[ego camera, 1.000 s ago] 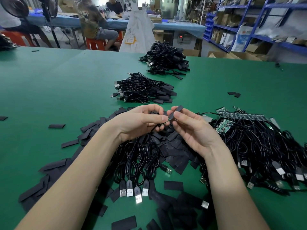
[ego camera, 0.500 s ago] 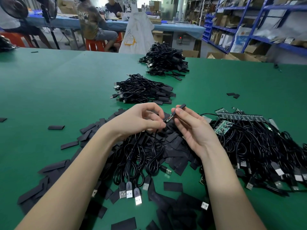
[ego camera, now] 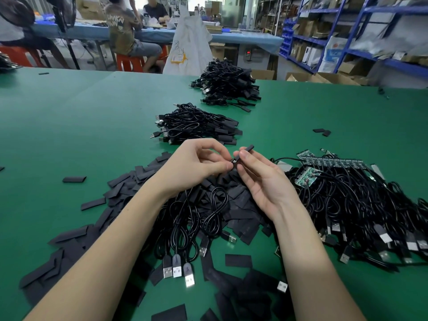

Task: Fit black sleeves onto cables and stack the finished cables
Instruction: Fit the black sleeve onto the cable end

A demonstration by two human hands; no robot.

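My left hand [ego camera: 192, 169] pinches the end of a black cable [ego camera: 214, 214], whose small tip sits at the mouth of a black sleeve [ego camera: 246, 150]. My right hand [ego camera: 261, 179] pinches that sleeve between thumb and fingers, tilted up to the right. The cable hangs in a loop below my hands. Under them lies a heap of loose flat black sleeves [ego camera: 129, 184]. Two stacks of sleeved cables stand further back, a nearer stack [ego camera: 196, 126] and a farther stack [ego camera: 228, 83].
A tangle of unsleeved cables [ego camera: 361, 209] with small green circuit boards [ego camera: 308, 178] fills the right side. Several cables with USB plugs [ego camera: 177, 267] lie near the front. The green table [ego camera: 69, 126] is bare on the left. People sit at a blue table behind.
My hands have stayed close together. The cable tip has come to the sleeve's open end, and the sleeve has tilted slightly. The hanging loop has swung a little.
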